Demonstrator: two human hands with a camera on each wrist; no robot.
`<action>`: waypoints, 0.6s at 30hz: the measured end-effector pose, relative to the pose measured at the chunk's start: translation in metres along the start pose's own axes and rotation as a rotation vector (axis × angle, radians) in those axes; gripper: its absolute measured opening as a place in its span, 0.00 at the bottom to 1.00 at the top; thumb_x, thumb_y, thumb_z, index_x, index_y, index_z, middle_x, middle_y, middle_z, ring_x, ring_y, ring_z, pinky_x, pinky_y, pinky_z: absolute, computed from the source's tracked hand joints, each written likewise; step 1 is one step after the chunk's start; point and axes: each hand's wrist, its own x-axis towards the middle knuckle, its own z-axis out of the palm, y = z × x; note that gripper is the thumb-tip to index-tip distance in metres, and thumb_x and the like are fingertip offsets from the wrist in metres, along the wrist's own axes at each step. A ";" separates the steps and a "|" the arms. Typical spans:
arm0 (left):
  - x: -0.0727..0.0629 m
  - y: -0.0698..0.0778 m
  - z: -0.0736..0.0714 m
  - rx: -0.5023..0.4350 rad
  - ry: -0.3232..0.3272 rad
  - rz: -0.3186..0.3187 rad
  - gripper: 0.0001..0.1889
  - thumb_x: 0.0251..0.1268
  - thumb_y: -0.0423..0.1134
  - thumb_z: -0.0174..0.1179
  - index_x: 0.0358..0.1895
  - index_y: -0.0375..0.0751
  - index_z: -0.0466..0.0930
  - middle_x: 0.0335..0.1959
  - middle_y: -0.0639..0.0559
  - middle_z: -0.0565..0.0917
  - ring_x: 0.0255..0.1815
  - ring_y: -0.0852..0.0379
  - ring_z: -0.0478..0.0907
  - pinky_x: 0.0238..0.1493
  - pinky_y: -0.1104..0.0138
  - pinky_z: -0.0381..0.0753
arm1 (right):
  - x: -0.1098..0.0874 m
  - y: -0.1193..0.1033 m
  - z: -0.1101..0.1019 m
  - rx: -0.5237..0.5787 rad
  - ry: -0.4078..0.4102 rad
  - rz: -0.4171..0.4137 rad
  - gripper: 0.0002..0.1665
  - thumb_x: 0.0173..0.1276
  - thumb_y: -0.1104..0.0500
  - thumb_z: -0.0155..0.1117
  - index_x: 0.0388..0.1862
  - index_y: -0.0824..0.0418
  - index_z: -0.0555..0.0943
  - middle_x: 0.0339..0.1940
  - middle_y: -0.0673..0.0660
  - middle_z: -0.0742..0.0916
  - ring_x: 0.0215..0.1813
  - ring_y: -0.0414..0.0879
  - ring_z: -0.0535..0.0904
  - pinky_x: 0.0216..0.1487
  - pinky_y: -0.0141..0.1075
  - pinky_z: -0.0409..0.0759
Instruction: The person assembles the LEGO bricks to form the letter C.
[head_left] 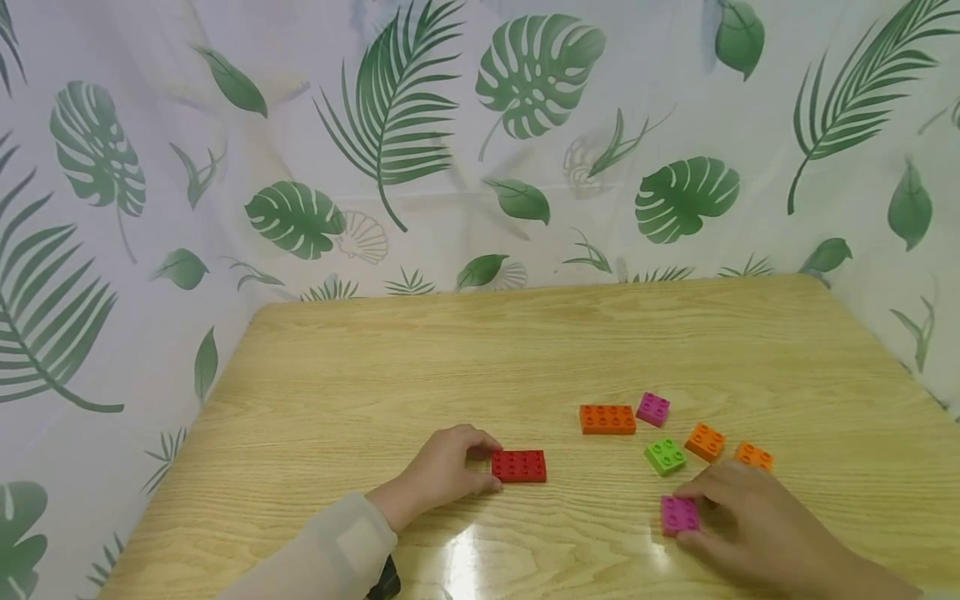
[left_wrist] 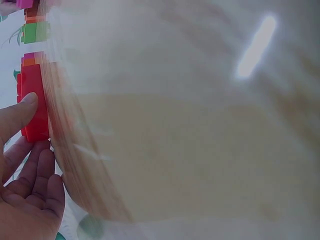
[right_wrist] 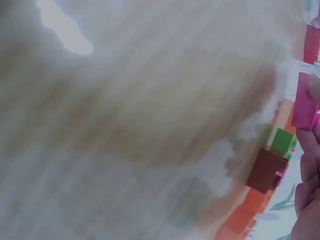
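Observation:
My left hand point(head_left: 450, 467) grips the left end of a red eight-stud toy brick point(head_left: 519, 467), thumb on the near side and fingers on the far side. In the left wrist view the thumb presses the side of the red brick point(left_wrist: 35, 105). Over to the right, my right hand point(head_left: 757, 517) pinches a magenta four-stud brick point(head_left: 679, 515) between thumb and fingers. The right wrist view shows this magenta brick point(right_wrist: 304, 102) close up, at the image's right edge. A lime green brick point(head_left: 665, 457) lies just beyond my right fingers.
Behind are a long orange brick point(head_left: 607, 420), a second magenta brick point(head_left: 653, 408) and a light orange brick point(head_left: 705, 442). Another light orange brick point(head_left: 754, 456) is partly covered by my right hand. A brown brick point(right_wrist: 267, 170) shows in the right wrist view. Leaf-printed cloth point(head_left: 420, 233) borders the wooden table point(head_left: 360, 358).

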 end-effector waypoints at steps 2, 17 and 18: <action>0.000 0.000 0.000 -0.001 0.001 -0.002 0.20 0.50 0.40 0.74 0.48 0.40 0.82 0.43 0.54 0.81 0.45 0.57 0.78 0.48 0.67 0.77 | 0.005 -0.002 -0.002 0.021 0.009 -0.010 0.21 0.49 0.40 0.76 0.42 0.41 0.83 0.37 0.30 0.75 0.37 0.31 0.68 0.35 0.33 0.73; 0.001 -0.001 0.002 0.005 -0.004 -0.011 0.20 0.52 0.42 0.73 0.48 0.41 0.82 0.43 0.55 0.81 0.45 0.59 0.77 0.48 0.67 0.76 | 0.060 -0.029 0.018 0.123 0.044 -0.133 0.18 0.55 0.44 0.74 0.43 0.46 0.82 0.40 0.35 0.80 0.46 0.39 0.76 0.48 0.47 0.75; 0.001 -0.001 0.002 0.007 -0.004 -0.010 0.20 0.52 0.42 0.73 0.48 0.41 0.82 0.43 0.55 0.81 0.45 0.59 0.77 0.48 0.67 0.76 | 0.065 -0.032 0.021 0.134 0.045 -0.146 0.18 0.55 0.45 0.74 0.43 0.47 0.82 0.40 0.36 0.81 0.45 0.38 0.76 0.48 0.46 0.75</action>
